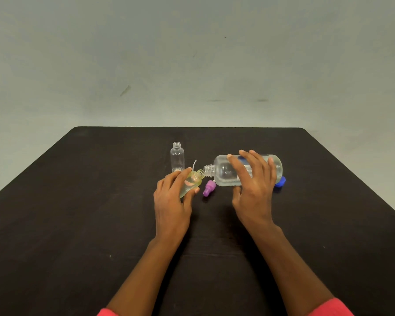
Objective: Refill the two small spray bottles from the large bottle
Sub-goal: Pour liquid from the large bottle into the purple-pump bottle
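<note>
- Pouring is the step in hand: the right hand [253,185] grips the large bottle [226,172], fingers curled over it, tipped near level above the surface [100,201].
- The left hand [173,195] holds the yellowish small bottle [193,180] tilted, fingers wrapped round it, its mouth just beside the large bottle's.
- Keep the mouths aligned and tip slowly; the narrow neck would likely spill.
- The clear small bottle [177,157] stands uncapped behind, unfilled.

Dim, even light; wide-angle edge warp

Dark brown table [78,201], yellowish small btl [193,180], purple spray cap [209,188], blue cap [280,181], pink sleeves [328,307].
</note>
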